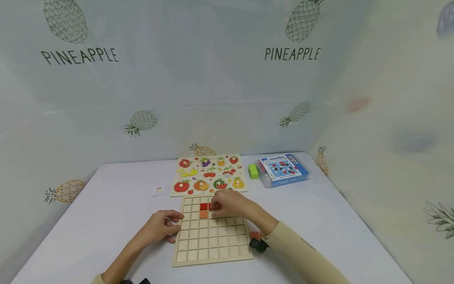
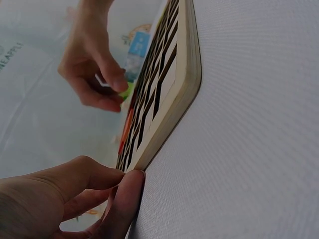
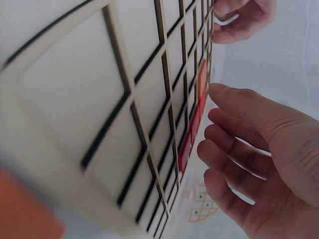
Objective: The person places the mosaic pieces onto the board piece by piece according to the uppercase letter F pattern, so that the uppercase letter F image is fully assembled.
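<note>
A wooden grid board (image 1: pixel 213 252) lies on the table. Red tiles (image 1: pixel 203 206) form a row in its upper cells, partly covered by my right hand, with an orange tile (image 1: pixel 203 214) in the cell below the leftmost. My right hand (image 1: pixel 228 203) is over these tiles, fingers loosely bent; in the right wrist view its thumb and fingertips (image 3: pixel 215 88) stand apart close over the red and orange tiles, with nothing between them. At the board's left edge, my left hand (image 1: pixel 159 227) touches the rim with thumb and index finger, its other fingers loosely bent.
Behind the grid board lies a fruit picture puzzle board (image 1: pixel 194 178). A green block (image 1: pixel 253 171) and a clear-and-blue box (image 1: pixel 283 169) stand to its right. A small white card (image 1: pixel 158 191) is at the left. Orange pieces (image 1: pixel 254 235) lie beside the board, under my right forearm.
</note>
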Demonstrator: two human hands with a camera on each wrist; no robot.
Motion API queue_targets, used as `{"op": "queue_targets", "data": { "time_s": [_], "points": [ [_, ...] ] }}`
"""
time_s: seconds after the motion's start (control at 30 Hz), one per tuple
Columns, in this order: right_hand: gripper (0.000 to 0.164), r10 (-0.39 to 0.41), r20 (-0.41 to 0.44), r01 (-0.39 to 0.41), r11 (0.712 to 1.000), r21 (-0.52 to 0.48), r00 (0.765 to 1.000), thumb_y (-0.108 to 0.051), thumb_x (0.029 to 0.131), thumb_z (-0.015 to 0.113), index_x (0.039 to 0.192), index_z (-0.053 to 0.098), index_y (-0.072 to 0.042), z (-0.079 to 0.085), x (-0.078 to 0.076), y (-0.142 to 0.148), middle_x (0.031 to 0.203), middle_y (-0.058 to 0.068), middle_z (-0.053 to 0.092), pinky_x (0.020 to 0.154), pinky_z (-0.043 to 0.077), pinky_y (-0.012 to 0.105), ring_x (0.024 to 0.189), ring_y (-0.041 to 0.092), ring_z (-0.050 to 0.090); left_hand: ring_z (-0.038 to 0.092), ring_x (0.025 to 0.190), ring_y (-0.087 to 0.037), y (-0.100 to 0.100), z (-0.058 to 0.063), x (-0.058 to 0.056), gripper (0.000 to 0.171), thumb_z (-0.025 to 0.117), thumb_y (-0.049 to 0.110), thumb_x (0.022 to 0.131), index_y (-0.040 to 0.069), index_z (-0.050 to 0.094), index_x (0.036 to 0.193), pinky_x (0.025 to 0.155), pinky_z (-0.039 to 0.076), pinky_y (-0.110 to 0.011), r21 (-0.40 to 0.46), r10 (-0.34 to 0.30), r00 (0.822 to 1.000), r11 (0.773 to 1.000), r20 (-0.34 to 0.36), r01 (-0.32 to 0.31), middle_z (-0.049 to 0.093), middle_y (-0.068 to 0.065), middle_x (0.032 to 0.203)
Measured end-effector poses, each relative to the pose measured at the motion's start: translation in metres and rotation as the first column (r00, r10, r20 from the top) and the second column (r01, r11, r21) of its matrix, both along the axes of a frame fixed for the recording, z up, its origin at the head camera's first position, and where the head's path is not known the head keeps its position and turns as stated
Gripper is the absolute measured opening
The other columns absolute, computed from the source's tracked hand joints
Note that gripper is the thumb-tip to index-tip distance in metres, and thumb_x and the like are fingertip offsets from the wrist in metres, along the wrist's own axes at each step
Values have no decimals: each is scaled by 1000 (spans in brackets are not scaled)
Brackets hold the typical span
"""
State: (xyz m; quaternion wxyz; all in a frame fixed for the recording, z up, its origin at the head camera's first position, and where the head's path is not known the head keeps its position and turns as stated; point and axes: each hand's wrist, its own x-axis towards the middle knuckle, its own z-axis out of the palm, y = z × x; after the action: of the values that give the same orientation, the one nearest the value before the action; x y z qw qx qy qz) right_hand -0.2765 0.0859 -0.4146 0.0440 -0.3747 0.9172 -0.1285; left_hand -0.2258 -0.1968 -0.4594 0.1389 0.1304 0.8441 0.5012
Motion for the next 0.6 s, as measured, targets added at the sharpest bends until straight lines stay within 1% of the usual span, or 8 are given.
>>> {"op": "queue_targets", "data": {
  "time_s": [0.07, 0.13, 0.2, 0.3, 0.47, 0.6],
  "points": [
    [21, 0, 18, 1, 1000, -13, 1000, -33, 84, 77, 99, 75, -18, 3, 1, 4, 91, -8, 68, 63, 48, 14, 76, 2, 53, 65, 63, -17, -4, 0, 2, 36, 71, 3, 83, -3, 64, 118, 52, 63, -32, -4, 12, 1000, 1000, 3, -12, 56, -18, 103],
    [21, -21, 39, 22, 1000, -22, 999, -32, 85, 77, 99, 75, -17, 7, 4, 14, 91, -7, 69, 61, 48, 14, 75, 3, 53, 65, 64, -17, -4, 2, 2, 36, 71, 4, 84, -3, 64, 118, 53, 64, -32, 4, 1, 1000, 1000, 1, -1, 56, -18, 104],
    [21, -49, 61, 51, 998, -36, 997, -30, 85, 77, 100, 75, -16, 10, 6, 27, 91, -6, 69, 60, 48, 14, 75, 5, 55, 65, 65, -16, -3, 3, 1, 37, 72, 6, 84, -3, 64, 119, 53, 64, -32, 9, -12, 1000, 1000, -6, 13, 57, -17, 104],
    [21, -83, 93, 89, 994, -57, 992, -27, 85, 77, 102, 75, -15, 13, 11, 50, 94, -5, 70, 63, 50, 15, 78, 8, 58, 64, 65, -16, 0, 4, 0, 37, 72, 6, 84, -4, 64, 119, 53, 64, -31, 11, -23, 1000, 1000, -10, 23, 57, -17, 103],
    [19, -127, 169, 140, 988, -67, 977, -20, 86, 75, 105, 75, -14, 12, 19, 84, 98, -5, 71, 69, 54, 17, 85, 15, 62, 64, 64, -18, -1, 4, 2, 36, 71, 3, 83, -4, 64, 117, 51, 63, -31, 6, -14, 1000, 1000, -13, 14, 57, -16, 101],
    [21, -138, 199, 151, 987, -56, 970, -19, 84, 76, 105, 75, -16, 6, 22, 102, 101, -6, 71, 72, 56, 19, 88, 14, 61, 65, 63, -19, -5, 3, 5, 36, 72, 4, 83, -4, 64, 117, 51, 63, -32, 2, -5, 1000, 1000, -17, 5, 57, -16, 100]
  ]
}}
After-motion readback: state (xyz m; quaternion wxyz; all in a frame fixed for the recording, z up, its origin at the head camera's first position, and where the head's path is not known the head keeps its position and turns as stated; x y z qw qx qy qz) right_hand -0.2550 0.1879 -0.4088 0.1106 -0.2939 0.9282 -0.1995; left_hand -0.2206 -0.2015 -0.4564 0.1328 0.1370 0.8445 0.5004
